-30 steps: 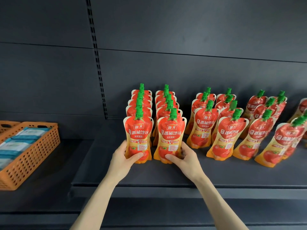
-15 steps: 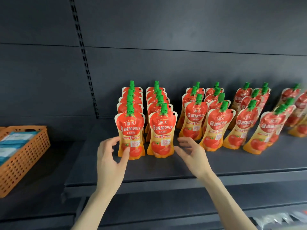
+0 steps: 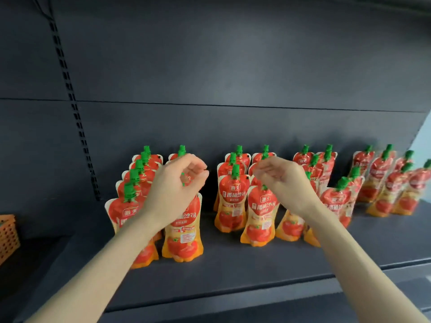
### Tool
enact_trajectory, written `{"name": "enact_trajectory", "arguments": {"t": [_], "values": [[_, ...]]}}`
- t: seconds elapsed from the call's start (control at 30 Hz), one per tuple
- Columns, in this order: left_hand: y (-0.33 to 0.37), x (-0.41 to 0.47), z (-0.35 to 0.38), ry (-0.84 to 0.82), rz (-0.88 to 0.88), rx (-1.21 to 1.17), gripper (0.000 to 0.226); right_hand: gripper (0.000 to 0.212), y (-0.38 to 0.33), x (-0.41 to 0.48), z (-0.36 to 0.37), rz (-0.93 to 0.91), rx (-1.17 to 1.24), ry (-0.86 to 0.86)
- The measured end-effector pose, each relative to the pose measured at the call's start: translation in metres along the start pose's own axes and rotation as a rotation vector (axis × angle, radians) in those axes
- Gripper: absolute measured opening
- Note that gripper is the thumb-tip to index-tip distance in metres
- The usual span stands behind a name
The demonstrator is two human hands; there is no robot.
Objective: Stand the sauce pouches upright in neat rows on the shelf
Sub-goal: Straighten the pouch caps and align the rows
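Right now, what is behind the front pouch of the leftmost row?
More pouches stand in a file behind the front pouch; four green caps show. Their lower bodies are hidden by it; the left hand covers their right edges.

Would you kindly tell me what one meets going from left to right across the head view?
Orange basket → leftmost pouch row → left hand → pouch between the hands → right hand → rightmost pouches.
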State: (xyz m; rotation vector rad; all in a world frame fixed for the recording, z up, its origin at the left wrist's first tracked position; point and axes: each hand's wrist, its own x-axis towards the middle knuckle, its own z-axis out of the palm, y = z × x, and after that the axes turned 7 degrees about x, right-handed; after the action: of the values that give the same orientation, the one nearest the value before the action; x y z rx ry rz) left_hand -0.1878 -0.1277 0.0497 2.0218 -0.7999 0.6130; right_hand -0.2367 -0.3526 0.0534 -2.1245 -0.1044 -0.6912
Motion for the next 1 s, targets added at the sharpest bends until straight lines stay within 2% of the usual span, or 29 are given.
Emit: {"name": "enact_trajectory", "arguments": {"t": [0.1,0.23,0.37,0.57,0.67,0.87,1.0], "values": [[0.005,0.048,0.032,-0.079,-0.023,0.056,0.003,0.01,0.015,0.038,-0.026,-0.064,-0.096,-0.05],[0.0,0.106,0.076,-0.196,-0.096,0.158,0.002,0.01,0.051,0.091,-0.05,-0.056,-0.181,-0.189],[-0.012,0.148,0.111,-0.301,-0.191,0.246,0.015,0.013,0.087,0.139,-0.06,-0.03,-0.243,-0.287],[-0.033,0.199,0.148,-0.534,-0.282,0.339,0.036,0.033,0.126,0.198,-0.06,0.029,-0.304,-0.475],[-0.043,0.215,0.161,-0.667,-0.314,0.338,0.037,0.037,0.14,0.217,-0.056,0.097,-0.306,-0.597],[-0.066,0.229,0.165,-0.924,-0.423,0.246,0.03,0.026,0.159,0.232,-0.053,0.19,-0.293,-0.829],[-0.073,0.232,0.161,-0.937,-0.408,0.216,0.028,0.02,0.159,0.238,-0.044,0.181,-0.206,-0.846]]}}
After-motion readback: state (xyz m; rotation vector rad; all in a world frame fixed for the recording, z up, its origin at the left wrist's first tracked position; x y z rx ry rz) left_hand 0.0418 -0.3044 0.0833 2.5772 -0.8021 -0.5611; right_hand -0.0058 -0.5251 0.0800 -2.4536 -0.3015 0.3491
